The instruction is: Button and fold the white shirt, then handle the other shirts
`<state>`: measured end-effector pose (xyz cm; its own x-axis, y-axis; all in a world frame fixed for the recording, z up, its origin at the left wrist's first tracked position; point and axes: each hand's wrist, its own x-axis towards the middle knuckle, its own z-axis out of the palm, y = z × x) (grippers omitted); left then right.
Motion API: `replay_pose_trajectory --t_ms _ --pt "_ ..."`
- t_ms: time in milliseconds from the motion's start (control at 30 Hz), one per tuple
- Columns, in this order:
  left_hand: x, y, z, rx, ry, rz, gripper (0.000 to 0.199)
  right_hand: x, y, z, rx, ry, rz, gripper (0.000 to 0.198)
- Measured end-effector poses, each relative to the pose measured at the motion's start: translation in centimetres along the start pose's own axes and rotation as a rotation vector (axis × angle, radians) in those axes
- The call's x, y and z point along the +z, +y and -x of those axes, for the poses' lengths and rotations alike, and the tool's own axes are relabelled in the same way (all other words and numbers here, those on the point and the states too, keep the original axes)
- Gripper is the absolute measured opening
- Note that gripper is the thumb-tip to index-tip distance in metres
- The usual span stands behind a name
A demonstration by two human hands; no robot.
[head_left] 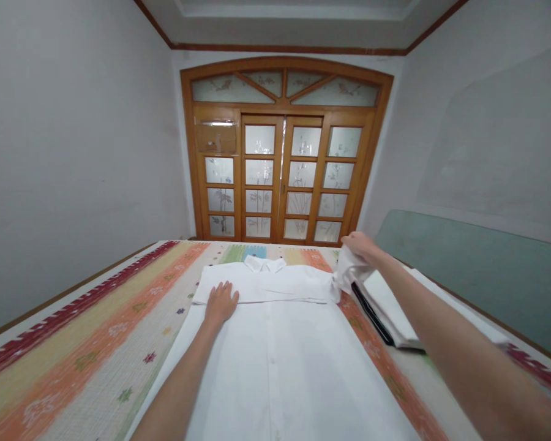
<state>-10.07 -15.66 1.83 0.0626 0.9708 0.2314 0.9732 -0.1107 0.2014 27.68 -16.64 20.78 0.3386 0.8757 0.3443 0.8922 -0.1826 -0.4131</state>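
A white button-up shirt (275,361) lies front up on the bed, its collar (265,263) at the far end. One sleeve (257,286) is laid flat across the chest. Resting on this sleeve near the left shoulder, my left hand (221,303) is open with its fingers apart. My right hand (359,244) is closed on the shirt's other sleeve (348,269) and lifts it off the bed, beyond the right shoulder. The lifted cloth looks bunched and slightly blurred.
A pile of folded white and black clothes (390,306) lies beside the shirt, partly behind my right forearm. Under everything is a striped bedspread (96,349). A grey-green panel (477,263) runs along the right side. Wooden glazed doors (282,177) stand past the bed's far edge.
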Motion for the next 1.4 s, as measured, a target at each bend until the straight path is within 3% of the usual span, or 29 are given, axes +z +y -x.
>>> replay_pose_trajectory --t_ms 133,267,333,433,500,600,733,867,967,1100,1200,1267,1333,1400 --pt "-0.2 -0.1 0.1 -0.009 0.017 0.067 0.051 5.1 -6.7 1.1 -0.090 -0.166 -0.246 0.027" --pt "-0.3 -0.4 0.2 0.069 0.067 0.261 0.057 11.7 -11.0 4.2 -0.236 -0.417 -0.425 0.026" --pt "-0.4 -0.6 0.3 0.140 0.067 0.355 0.062 14.7 -11.7 5.8 -0.406 -0.577 -0.507 0.030" --pt "-0.7 -0.7 0.3 0.226 0.065 0.443 0.068 18.0 -11.2 7.9 -0.470 -0.570 -0.478 0.019" --pt "-1.0 -0.7 0.4 0.254 0.062 0.466 0.057 19.3 -10.2 8.8 -0.503 -0.545 -0.460 0.028" --pt "-1.5 -0.6 0.6 0.293 0.041 0.525 0.043 20.1 -8.4 9.4 -0.566 -0.542 -0.466 0.048" --pt "-1.8 -0.2 1.0 0.335 0.001 0.548 0.056 20.7 -6.8 9.6 -0.651 -0.514 -0.468 0.062" --pt "-1.5 0.1 1.0 0.313 0.001 0.626 0.075 21.3 -6.1 10.3 -0.647 -0.424 -0.449 0.060" --pt "-1.2 0.1 0.6 0.219 -0.014 0.824 0.072 21.5 -6.0 11.1 -0.639 -0.353 -0.423 0.050" --pt "-1.4 0.4 0.1 0.052 -0.150 1.171 0.068 21.0 -6.2 11.8 -0.675 -0.321 -0.361 0.036" --pt "-2.0 1.1 0.2 -0.124 -0.361 1.376 0.082 20.5 -6.4 12.1 -0.685 -0.305 -0.305 0.032" --pt "-2.2 1.6 0.3 -0.147 -0.473 1.395 0.096 20.4 -6.5 12.2 -0.672 -0.274 -0.272 0.030" --pt "-2.3 1.9 0.4 -0.049 -0.386 1.295 0.113 20.4 -6.4 12.4 -0.664 -0.261 -0.247 0.030" --pt "-2.4 1.9 0.3 0.105 -0.191 1.090 0.125 20.4 -6.4 12.5 -0.663 -0.257 -0.234 0.030"
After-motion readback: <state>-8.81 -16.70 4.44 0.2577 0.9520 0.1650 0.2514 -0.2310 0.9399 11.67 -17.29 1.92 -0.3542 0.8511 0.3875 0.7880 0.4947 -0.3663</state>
